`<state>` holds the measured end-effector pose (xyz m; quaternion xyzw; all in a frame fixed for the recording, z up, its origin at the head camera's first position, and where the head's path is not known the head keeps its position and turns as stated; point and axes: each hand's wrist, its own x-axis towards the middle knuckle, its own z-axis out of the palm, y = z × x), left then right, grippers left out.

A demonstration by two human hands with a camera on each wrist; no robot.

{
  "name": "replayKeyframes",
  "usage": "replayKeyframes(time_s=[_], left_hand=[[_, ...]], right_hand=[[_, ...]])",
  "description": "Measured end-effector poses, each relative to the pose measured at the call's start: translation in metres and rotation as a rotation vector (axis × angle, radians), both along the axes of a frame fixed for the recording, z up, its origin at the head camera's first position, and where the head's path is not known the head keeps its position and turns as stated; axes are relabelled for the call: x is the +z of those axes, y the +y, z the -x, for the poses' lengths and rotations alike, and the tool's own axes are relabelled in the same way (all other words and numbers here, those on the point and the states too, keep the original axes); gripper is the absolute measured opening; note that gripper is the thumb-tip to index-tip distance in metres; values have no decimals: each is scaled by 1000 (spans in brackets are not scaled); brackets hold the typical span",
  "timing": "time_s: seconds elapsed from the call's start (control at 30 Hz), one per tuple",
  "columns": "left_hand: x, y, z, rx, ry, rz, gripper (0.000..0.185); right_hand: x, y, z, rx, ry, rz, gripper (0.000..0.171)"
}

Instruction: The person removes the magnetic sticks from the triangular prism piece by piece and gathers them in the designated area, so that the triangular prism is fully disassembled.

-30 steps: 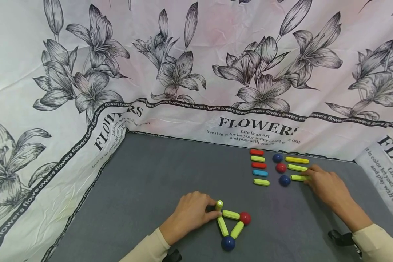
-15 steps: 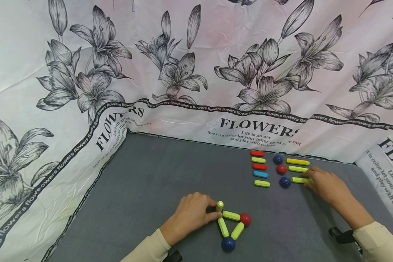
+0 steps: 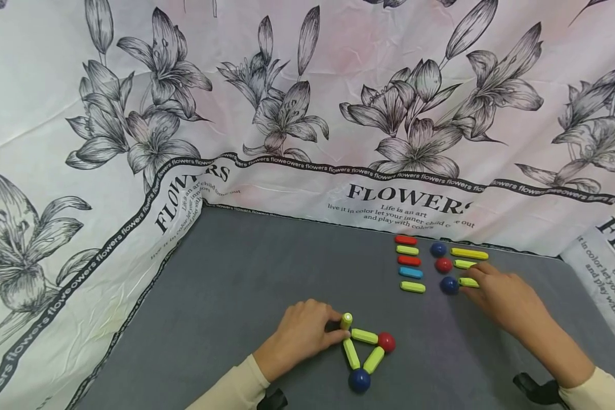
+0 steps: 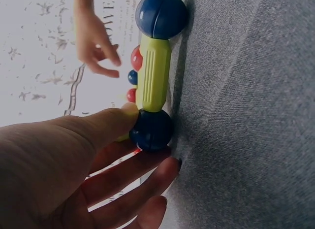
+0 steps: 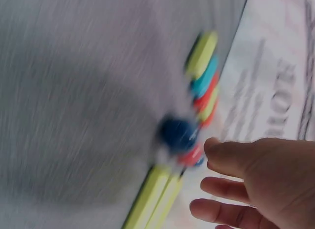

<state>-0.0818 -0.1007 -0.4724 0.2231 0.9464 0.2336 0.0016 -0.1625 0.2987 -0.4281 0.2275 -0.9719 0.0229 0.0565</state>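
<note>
My left hand (image 3: 301,336) holds a navy ball (image 4: 151,129) between thumb and fingers at one corner of a triangle of magnetic sticks and balls. A yellow-green stick (image 3: 346,320) stands upright at that corner. Yellow-green sticks form the sides, with a red ball (image 3: 386,341) and another navy ball (image 3: 359,380) at the other corners. My right hand (image 3: 507,293) hovers over two loose yellow-green sticks, covering their right ends in the head view. Its thumb and fingers are spread apart with nothing between them in the blurred right wrist view, where the two sticks (image 5: 153,199) lie below.
Beside the right hand lie a longer yellow stick (image 3: 469,254), a red ball (image 3: 443,265) and navy balls (image 3: 449,285). Left of them is a column of short sticks, including a blue one (image 3: 411,273) and a red one (image 3: 409,260). A floral cloth (image 3: 287,188) borders the grey table.
My right hand has shifted a little left, covering more of the two yellow-green sticks. The left hand stays at the triangle's corner. The head view has shifted slightly.
</note>
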Motion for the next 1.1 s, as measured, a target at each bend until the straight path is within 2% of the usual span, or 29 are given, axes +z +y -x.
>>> replayKeyframes(time_s=[0.23,0.33,0.43,0.57,0.67,0.9,1.1], left_hand=[[0,1,-2,8,2,10,25],[-1,2,-4,6,18,17,26],[-3,4,-6,14,20,17,37],[-7,6,-11,63,-38,12,60],[-10,8,-14,100,-84,7,63],[-7,8,-13,92,-115,-47,52],[-3,6,-13,44,-100,-88,38]], right_hand=[[12,-57,-33,136,31,117,28],[13,-78,-43,198,-3,165,25],[13,-96,-50,237,-69,191,23],[11,-113,-55,295,-123,221,20],[9,-123,-57,331,-118,242,19],[4,-141,-61,354,-129,273,25],[-5,-149,-67,341,-214,318,34]])
